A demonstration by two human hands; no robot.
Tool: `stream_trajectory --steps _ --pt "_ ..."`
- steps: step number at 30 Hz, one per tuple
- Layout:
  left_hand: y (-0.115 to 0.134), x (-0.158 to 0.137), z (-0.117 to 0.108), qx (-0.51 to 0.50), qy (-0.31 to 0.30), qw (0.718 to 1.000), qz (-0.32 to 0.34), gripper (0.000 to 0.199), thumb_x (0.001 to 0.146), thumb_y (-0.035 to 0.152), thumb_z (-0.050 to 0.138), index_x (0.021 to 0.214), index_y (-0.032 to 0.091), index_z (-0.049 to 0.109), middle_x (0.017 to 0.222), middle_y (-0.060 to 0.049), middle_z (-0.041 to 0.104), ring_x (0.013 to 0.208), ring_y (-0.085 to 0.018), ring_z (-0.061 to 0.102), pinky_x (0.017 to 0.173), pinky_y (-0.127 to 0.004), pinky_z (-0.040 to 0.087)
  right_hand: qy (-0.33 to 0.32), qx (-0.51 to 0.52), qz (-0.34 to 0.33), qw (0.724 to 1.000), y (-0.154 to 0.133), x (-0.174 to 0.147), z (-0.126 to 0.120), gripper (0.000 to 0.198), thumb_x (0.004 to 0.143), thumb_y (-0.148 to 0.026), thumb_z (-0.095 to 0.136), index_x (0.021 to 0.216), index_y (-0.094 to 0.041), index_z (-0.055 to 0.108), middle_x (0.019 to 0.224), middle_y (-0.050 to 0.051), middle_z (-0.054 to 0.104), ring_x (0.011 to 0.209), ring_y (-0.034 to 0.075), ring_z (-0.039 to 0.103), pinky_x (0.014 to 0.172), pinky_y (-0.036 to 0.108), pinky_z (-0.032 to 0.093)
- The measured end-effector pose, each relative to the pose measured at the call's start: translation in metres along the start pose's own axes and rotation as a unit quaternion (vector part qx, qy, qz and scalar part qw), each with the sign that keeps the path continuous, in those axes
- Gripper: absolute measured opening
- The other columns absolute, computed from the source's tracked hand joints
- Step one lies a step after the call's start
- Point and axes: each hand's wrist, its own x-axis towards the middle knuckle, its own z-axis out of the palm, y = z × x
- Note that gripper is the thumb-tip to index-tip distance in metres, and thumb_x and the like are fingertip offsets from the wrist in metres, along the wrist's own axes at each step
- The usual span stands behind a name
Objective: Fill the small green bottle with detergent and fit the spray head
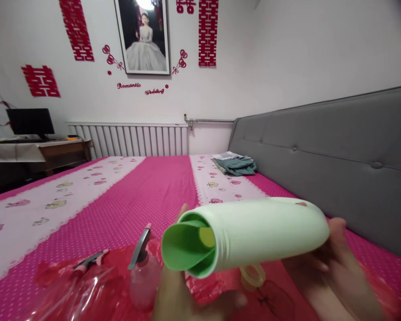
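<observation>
A pale green plastic tube [267, 236] with a rounded end lies nearly level in front of me, its open mouth facing left. A curled green sheet [178, 245] sticks out of that mouth, with a yellowish patch showing inside. My right hand [334, 263] is closed around the rounded end, its fingers partly hidden underneath. My left hand [183, 294] is blurred beside and below the mouth, fingers apart; whether it touches the tube I cannot tell. A small translucent yellowish ring-shaped piece [253, 277] lies beneath the tube.
A pink spray bottle [143, 276] stands on red plastic bags [87, 290], beside another grey-and-pink spray head [90, 261]. Folded clothes [235, 164] lie on the pink bed [163, 187] near the grey headboard [327, 133]. A desk with a monitor [30, 121] is far left.
</observation>
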Motion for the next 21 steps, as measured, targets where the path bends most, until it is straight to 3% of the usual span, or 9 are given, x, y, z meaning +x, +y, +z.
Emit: stream_trajectory --steps 2,5,8,10,11,13,15,19,21 --pt "0.003 0.007 0.004 -0.014 -0.006 1.000 0.001 0.072 0.075 0.038 0.090 0.141 0.024 0.065 0.115 -0.008 0.081 0.092 -0.033 0.083 0.074 -0.041 0.070 -0.010 -0.036 -0.003 0.999 0.000 0.002 -0.009 0.115 0.009 -0.040 0.107 0.118 -0.021 0.076 0.117 0.006 0.070 0.074 0.018 0.067 0.051 0.025 0.061" --pt "0.005 0.015 0.001 -0.023 -0.010 1.000 0.000 0.087 0.066 0.032 0.096 0.145 0.025 0.060 0.113 -0.008 0.082 0.088 -0.032 0.083 0.073 -0.044 0.072 -0.083 -0.120 0.009 0.989 -0.001 0.006 -0.026 0.092 0.041 -0.059 0.106 0.121 -0.024 0.076 0.121 0.006 0.069 0.093 0.018 0.071 0.061 0.017 0.062" --pt "0.004 0.021 -0.007 -0.020 -0.002 1.000 -0.004 0.074 0.062 0.028 0.097 0.130 0.026 0.069 0.110 -0.006 0.082 0.096 -0.035 0.082 0.081 -0.049 0.072 -0.251 -0.134 0.083 0.955 -0.002 0.002 -0.037 0.056 0.065 -0.054 0.100 0.104 -0.021 0.076 0.072 0.000 0.060 0.057 0.006 0.056 0.060 0.016 0.060" --pt "0.002 0.025 -0.013 -0.018 0.003 1.000 -0.006 0.061 0.063 0.028 0.097 0.119 0.026 0.074 0.102 -0.004 0.082 0.097 -0.035 0.081 0.083 -0.051 0.072 -0.428 -0.088 0.200 0.877 0.000 -0.007 -0.036 0.037 0.091 -0.054 0.082 0.108 -0.022 0.076 0.050 -0.007 0.029 0.040 -0.001 0.020 0.057 0.011 0.053" --pt "0.002 0.026 -0.014 -0.019 0.000 1.000 -0.007 0.056 0.063 0.029 0.096 0.115 0.025 0.076 0.098 -0.004 0.082 0.096 -0.035 0.081 0.083 -0.051 0.072 -0.489 -0.048 0.263 0.830 0.002 -0.012 -0.033 0.036 0.098 -0.054 0.074 0.117 -0.023 0.076 0.050 -0.009 0.026 0.037 -0.002 0.017 0.057 0.008 0.050" --pt "0.004 0.027 -0.013 -0.034 -0.020 0.999 -0.018 0.050 0.063 0.030 0.096 0.110 0.024 0.078 0.098 -0.004 0.083 0.095 -0.035 0.081 0.083 -0.049 0.071 -0.541 0.061 0.376 0.750 0.008 -0.021 -0.026 0.042 0.105 -0.056 0.063 0.124 -0.020 0.073 0.054 -0.008 0.037 0.034 -0.004 0.023 0.054 0.005 0.044" --pt "0.007 0.026 -0.008 -0.073 -0.049 0.995 -0.040 0.047 0.065 0.030 0.094 0.109 0.023 0.078 0.104 -0.006 0.084 0.099 -0.034 0.081 0.085 -0.046 0.070 -0.520 0.168 0.442 0.712 0.013 -0.027 -0.021 0.051 0.108 -0.059 0.053 0.124 -0.014 0.071 0.065 -0.004 0.053 0.036 -0.005 0.030 0.051 0.004 0.038" --pt "0.008 0.023 -0.004 -0.112 -0.112 0.985 -0.064 0.045 0.075 0.032 0.087 0.117 0.023 0.076 0.123 -0.009 0.081 0.117 -0.034 0.076 0.106 -0.051 0.062 -0.482 0.261 0.456 0.701 0.015 -0.022 -0.026 0.058 0.113 -0.057 0.041 0.098 -0.009 0.069 0.078 0.002 0.066 0.041 -0.009 0.030 0.054 0.003 0.033" --pt "0.003 0.019 -0.015 -0.061 -0.124 0.988 -0.065 0.058 0.073 0.033 0.088 0.128 0.023 0.071 0.144 -0.012 0.071 0.136 -0.037 0.065 0.121 -0.057 0.049 -0.484 0.168 0.426 0.746 0.009 -0.007 -0.037 0.048 0.114 -0.056 0.043 0.106 -0.020 0.074 0.067 -0.006 0.062 0.036 -0.007 0.025 0.058 0.004 0.042"
